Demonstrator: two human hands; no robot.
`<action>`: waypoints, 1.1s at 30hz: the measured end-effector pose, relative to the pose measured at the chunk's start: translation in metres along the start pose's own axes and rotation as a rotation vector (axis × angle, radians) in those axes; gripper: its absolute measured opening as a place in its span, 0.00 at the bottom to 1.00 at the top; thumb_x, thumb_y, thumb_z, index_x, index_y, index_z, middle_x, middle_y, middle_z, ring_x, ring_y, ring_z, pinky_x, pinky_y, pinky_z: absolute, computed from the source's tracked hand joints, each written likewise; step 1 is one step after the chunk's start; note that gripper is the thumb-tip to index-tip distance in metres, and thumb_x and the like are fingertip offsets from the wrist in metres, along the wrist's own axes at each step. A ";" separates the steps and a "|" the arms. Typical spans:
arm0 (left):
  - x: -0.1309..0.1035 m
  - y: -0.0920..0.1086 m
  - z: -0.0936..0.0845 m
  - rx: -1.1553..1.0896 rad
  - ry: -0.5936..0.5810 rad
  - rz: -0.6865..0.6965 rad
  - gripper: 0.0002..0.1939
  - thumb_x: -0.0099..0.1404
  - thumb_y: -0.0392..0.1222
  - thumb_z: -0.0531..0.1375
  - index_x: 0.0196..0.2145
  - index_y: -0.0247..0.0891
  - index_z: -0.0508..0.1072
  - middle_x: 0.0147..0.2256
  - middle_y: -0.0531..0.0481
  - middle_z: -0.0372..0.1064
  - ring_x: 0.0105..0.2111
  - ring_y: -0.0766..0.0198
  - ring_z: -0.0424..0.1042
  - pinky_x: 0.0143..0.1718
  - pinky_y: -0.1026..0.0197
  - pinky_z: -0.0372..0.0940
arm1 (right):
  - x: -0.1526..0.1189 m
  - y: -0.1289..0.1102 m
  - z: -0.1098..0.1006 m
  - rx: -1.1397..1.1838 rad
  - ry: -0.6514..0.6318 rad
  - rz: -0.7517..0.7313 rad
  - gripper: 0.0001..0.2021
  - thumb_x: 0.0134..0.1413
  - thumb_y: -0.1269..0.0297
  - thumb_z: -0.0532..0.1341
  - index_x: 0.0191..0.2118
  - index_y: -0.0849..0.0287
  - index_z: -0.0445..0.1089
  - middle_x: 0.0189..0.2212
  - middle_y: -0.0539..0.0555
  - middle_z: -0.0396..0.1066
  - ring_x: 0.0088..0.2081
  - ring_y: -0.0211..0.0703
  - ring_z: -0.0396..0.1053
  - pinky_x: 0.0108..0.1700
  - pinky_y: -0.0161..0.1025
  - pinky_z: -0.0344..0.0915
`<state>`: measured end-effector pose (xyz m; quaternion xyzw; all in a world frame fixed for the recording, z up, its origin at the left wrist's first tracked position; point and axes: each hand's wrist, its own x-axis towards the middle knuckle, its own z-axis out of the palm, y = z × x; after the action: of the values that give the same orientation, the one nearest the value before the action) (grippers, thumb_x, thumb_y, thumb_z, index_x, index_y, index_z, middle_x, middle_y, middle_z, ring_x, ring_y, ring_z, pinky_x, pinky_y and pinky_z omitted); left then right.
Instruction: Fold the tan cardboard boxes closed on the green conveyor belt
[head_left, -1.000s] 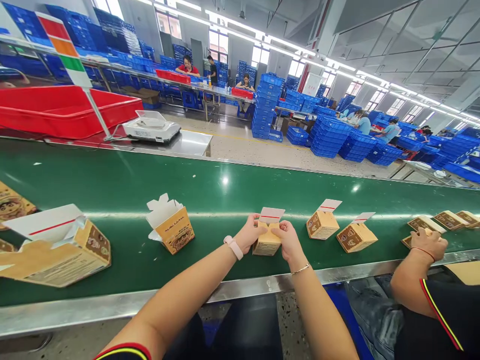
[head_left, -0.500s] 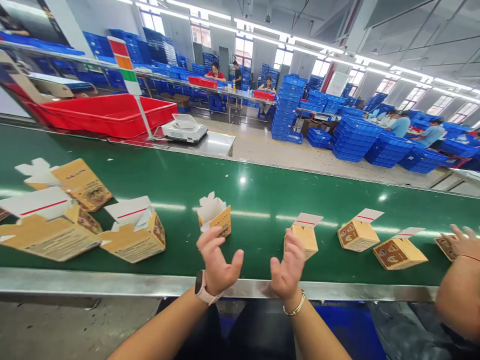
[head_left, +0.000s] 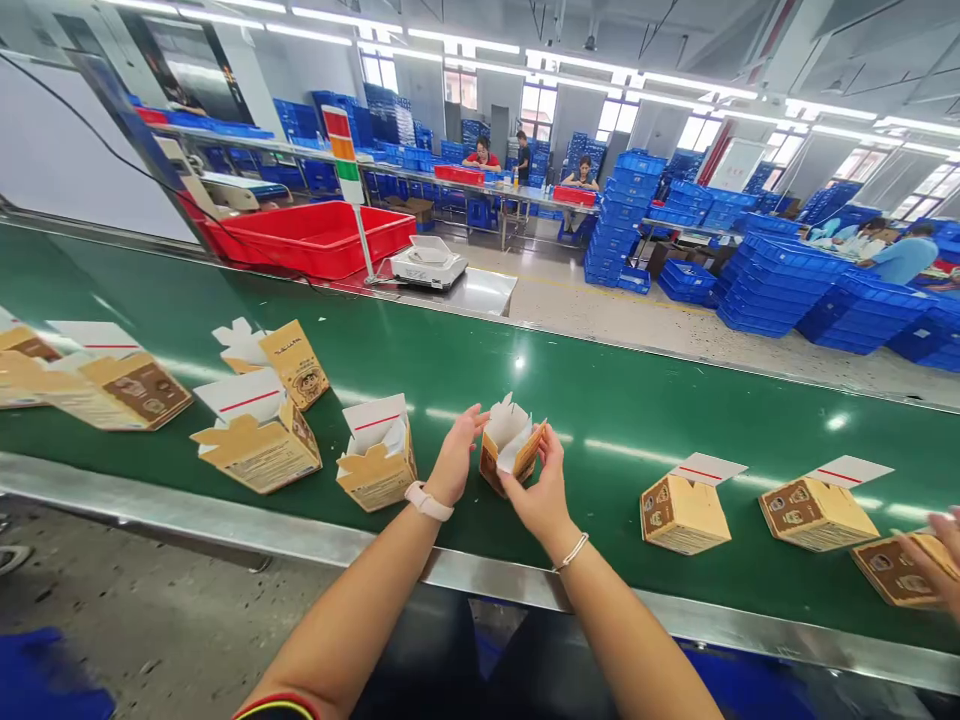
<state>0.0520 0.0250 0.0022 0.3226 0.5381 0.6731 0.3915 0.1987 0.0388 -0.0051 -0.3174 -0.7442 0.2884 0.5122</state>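
A small tan and brown carton (head_left: 491, 466) stands on the green conveyor belt in front of me, its top flaps up and white material showing inside. My right hand (head_left: 541, 492) grips the carton's right side, thumb at the front and fingers behind the raised tan flap. On the carton's left, my left hand (head_left: 453, 455) is open with fingers stretched out; the fingertips are at the upper left edge, and I cannot tell whether they touch. Close to my left wrist sits another open-topped carton (head_left: 379, 478) with a red-striped white flap.
More open cartons (head_left: 259, 450) stand to the left on the belt (head_left: 420, 350). To the right are several cartons (head_left: 686, 515) with flaps raised, near another person's hand (head_left: 937, 560). Beyond the belt are a red bin (head_left: 315, 245), a scale (head_left: 429, 265) and stacked blue crates (head_left: 780, 280).
My hands have moved onto the small carton from in front of it; the right has taken hold of its side. The view has swung, so the cartons and background sit elsewhere in frame.
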 end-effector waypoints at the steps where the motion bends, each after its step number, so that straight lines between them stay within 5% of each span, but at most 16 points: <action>1: 0.003 0.002 0.004 -0.008 -0.011 -0.009 0.28 0.62 0.62 0.49 0.49 0.38 0.67 0.46 0.41 0.70 0.47 0.55 0.70 0.46 0.53 0.62 | 0.003 0.004 -0.008 0.084 -0.073 0.039 0.37 0.49 0.56 0.64 0.63 0.55 0.49 0.60 0.62 0.56 0.61 0.53 0.56 0.61 0.54 0.55; 5: 0.000 0.006 0.014 0.040 -0.083 0.140 0.24 0.60 0.60 0.54 0.42 0.37 0.71 0.40 0.44 0.73 0.40 0.58 0.71 0.43 0.56 0.64 | 0.023 0.022 -0.048 0.339 -0.309 0.192 0.23 0.52 0.51 0.61 0.52 0.54 0.67 0.51 0.56 0.70 0.52 0.50 0.67 0.56 0.50 0.64; 8: -0.010 0.003 0.015 0.184 -0.192 0.262 0.21 0.58 0.55 0.58 0.43 0.38 0.73 0.42 0.44 0.73 0.43 0.56 0.71 0.44 0.55 0.65 | 0.022 0.029 -0.064 0.287 -0.081 0.218 0.17 0.52 0.51 0.61 0.45 0.54 0.72 0.45 0.55 0.73 0.46 0.48 0.71 0.52 0.50 0.67; 10: -0.016 0.001 0.015 0.283 -0.249 0.358 0.20 0.58 0.51 0.59 0.45 0.40 0.73 0.45 0.45 0.72 0.46 0.55 0.70 0.47 0.54 0.64 | 0.014 0.028 -0.066 0.148 0.162 0.139 0.14 0.51 0.55 0.63 0.42 0.53 0.72 0.44 0.56 0.73 0.46 0.47 0.71 0.51 0.50 0.67; 12: -0.021 -0.001 0.016 0.366 -0.307 0.480 0.19 0.59 0.49 0.60 0.47 0.41 0.72 0.47 0.45 0.72 0.48 0.55 0.69 0.49 0.52 0.63 | 0.005 0.024 -0.064 0.005 0.258 0.047 0.09 0.53 0.59 0.62 0.39 0.53 0.73 0.41 0.56 0.74 0.45 0.47 0.70 0.51 0.50 0.67; 16: -0.024 0.001 0.022 0.556 -0.404 0.674 0.21 0.58 0.46 0.61 0.50 0.43 0.70 0.49 0.46 0.71 0.52 0.53 0.64 0.55 0.46 0.56 | 0.005 0.011 -0.070 -0.074 -0.018 -0.098 0.11 0.59 0.64 0.54 0.41 0.52 0.73 0.41 0.56 0.74 0.46 0.46 0.70 0.50 0.50 0.66; 21: -0.019 0.014 0.038 0.810 -0.523 0.653 0.23 0.53 0.51 0.65 0.46 0.43 0.73 0.48 0.46 0.72 0.51 0.49 0.62 0.51 0.44 0.52 | 0.031 0.000 -0.095 -0.182 -0.450 -0.164 0.12 0.56 0.63 0.54 0.42 0.53 0.73 0.40 0.54 0.75 0.44 0.49 0.70 0.50 0.53 0.64; 23: -0.016 0.019 0.046 0.857 -0.575 0.640 0.21 0.52 0.52 0.65 0.43 0.43 0.74 0.46 0.46 0.73 0.50 0.48 0.62 0.49 0.44 0.50 | 0.034 0.002 -0.101 -0.190 -0.507 -0.170 0.12 0.57 0.63 0.53 0.39 0.52 0.74 0.36 0.53 0.76 0.40 0.47 0.71 0.47 0.50 0.67; 29: -0.012 0.018 0.064 0.888 -0.682 0.640 0.16 0.56 0.54 0.61 0.38 0.42 0.75 0.44 0.48 0.73 0.48 0.50 0.62 0.48 0.45 0.47 | 0.003 0.019 -0.104 -0.242 0.084 -0.163 0.16 0.61 0.63 0.50 0.46 0.54 0.73 0.46 0.57 0.73 0.48 0.48 0.71 0.49 0.49 0.68; 33: -0.014 0.016 0.072 0.871 -0.714 0.612 0.16 0.57 0.55 0.60 0.37 0.42 0.74 0.42 0.48 0.73 0.48 0.51 0.63 0.49 0.44 0.47 | -0.001 0.017 -0.112 -0.296 -0.124 -0.187 0.19 0.64 0.56 0.47 0.48 0.53 0.72 0.46 0.57 0.73 0.51 0.48 0.68 0.53 0.53 0.64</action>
<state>0.1175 0.0447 0.0330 0.7954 0.4823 0.3254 0.1700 0.3081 0.0606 0.0161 -0.3002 -0.8349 0.1461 0.4375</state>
